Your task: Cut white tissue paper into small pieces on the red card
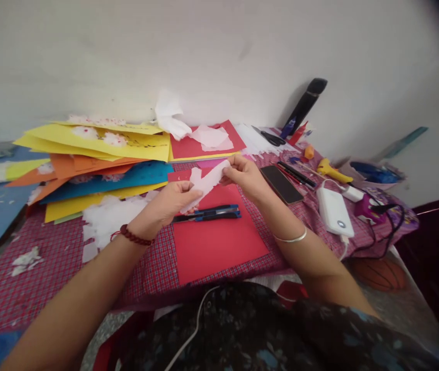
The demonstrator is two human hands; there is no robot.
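Observation:
Between my two hands stretches a piece of thin white tissue paper (207, 183) with torn, uneven edges. My left hand (179, 198) pinches its lower left end between thumb and fingers. The upper right end is pinched by my right hand (240, 172). Below them a red paper sheet (215, 247) lies flat on the checked tablecloth. Two dark pens with blue parts (217, 212) rest across that sheet, just under the tissue. Left of the sheet, partly behind my left arm, is a heap of torn white tissue pieces (109, 219).
Stacked yellow cards (127, 147), orange and blue ones below, fill the back left. More tissue (214, 138) lies on a red card (183, 147) behind. At right are a phone (281, 184), scissors (273, 138), a white power bank (334, 211) with cables and a yellow glue gun (333, 170).

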